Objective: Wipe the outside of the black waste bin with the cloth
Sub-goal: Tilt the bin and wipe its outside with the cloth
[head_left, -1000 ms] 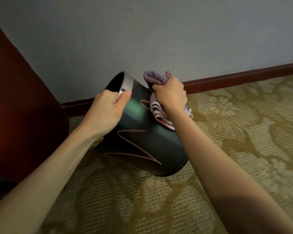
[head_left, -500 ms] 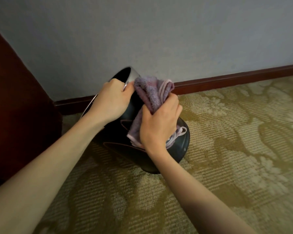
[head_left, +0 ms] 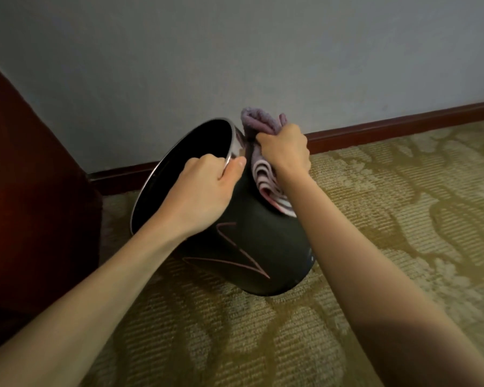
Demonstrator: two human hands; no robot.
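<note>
Gripping the bunched cloth [head_left: 266, 174] tight, the right hand [head_left: 284, 152] pressed it to the upper side of the black waste bin [head_left: 252, 247], which leaned on the carpet [head_left: 389, 219] near the wall [head_left: 235, 51] while the left hand [head_left: 204, 188] clamped its rim. Long firm strokes downward, with the rim held steady, would probably serve best. Half a second earlier the cloth sat lower and nearer the front; since then the hand had risen toward the rim.
</note>
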